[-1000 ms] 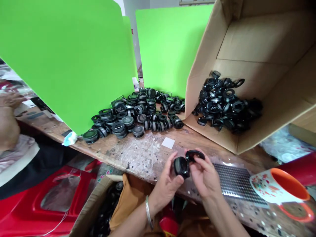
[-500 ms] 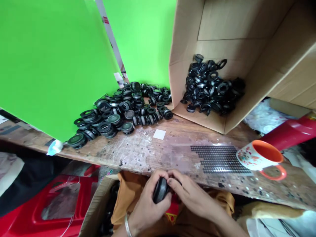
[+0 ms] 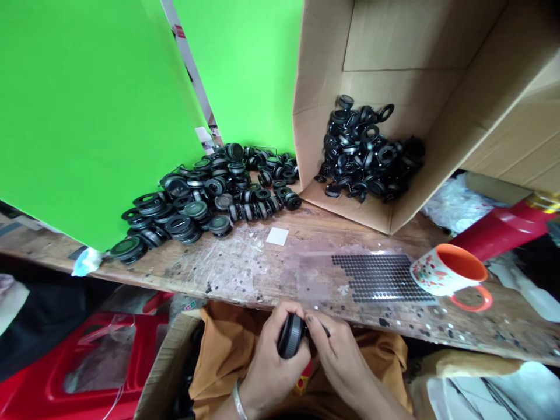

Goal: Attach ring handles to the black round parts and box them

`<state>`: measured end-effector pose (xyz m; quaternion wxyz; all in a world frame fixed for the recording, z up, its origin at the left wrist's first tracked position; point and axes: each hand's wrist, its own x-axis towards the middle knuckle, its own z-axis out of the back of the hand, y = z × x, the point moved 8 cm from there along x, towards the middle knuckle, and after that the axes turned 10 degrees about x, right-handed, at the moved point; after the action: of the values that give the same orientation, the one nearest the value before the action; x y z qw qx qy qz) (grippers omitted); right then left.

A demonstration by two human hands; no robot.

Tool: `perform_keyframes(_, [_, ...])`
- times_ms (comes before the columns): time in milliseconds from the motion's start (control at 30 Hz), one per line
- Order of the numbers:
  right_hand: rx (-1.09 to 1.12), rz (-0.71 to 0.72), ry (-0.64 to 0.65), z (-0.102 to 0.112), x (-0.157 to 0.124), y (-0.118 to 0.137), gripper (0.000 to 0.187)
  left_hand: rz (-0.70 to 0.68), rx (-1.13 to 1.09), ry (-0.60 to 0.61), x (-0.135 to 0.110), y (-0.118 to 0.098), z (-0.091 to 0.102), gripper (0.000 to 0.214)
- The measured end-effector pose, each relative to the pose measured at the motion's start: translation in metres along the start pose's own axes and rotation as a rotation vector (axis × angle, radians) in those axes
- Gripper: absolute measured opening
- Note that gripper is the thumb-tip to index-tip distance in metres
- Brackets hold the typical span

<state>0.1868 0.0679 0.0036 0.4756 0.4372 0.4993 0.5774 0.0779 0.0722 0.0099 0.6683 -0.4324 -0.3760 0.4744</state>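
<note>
Both hands, left hand and right hand, clamp one black round part just below the table's near edge; one mug stands toward its right end, one open carton behind.

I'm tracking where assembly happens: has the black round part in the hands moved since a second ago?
Yes. The black round plastic part has come toward the person, from above the worn wooden bench to below its near edge.

Both hands grip a black round part below the workbench.
</note>
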Motion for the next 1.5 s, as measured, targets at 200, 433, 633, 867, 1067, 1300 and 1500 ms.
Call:
perform_keyframes(200, [-0.086, 0.023, 0.018, 0.005, -0.012, -0.003, 0.034, 0.143, -0.043, -0.081, 0.003, 0.001, 0.011, 0.018])
perform_keyframes(433, [-0.184, -0.106, 0.041, 0.026, 0.002, -0.004, 0.045, 0.2, -0.349, 0.274, 0.018, 0.007, -0.001, 0.045])
perform_keyframes(633, [-0.273, -0.086, 0.037, 0.077, 0.046, -0.012, 0.045, 0.412, -0.57, 0.019, 0.02, 0.029, 0.003, 0.046])
perform_keyframes(867, [-0.791, 0.002, -0.181, 0.123, 0.094, -0.041, 0.015, 0.313, -0.471, -0.306, 0.033, 0.032, 0.04, 0.045])
perform_keyframes(1067, [-0.895, -0.023, -0.132, 0.113, 0.101, -0.047, 0.017, 0.247, -0.403, -0.4, 0.044, 0.03, 0.05, 0.049])
perform_keyframes(1300, [-0.938, -0.028, -0.152, 0.113, 0.107, -0.047, 0.01, 0.235, -0.432, -0.47, 0.046, 0.038, 0.05, 0.048])
perform_keyframes(1500, [-0.571, 0.14, -0.276, 0.088, 0.069, 0.001, 0.01, 0.236, -0.441, -0.479, 0.047, 0.041, 0.052, 0.047])
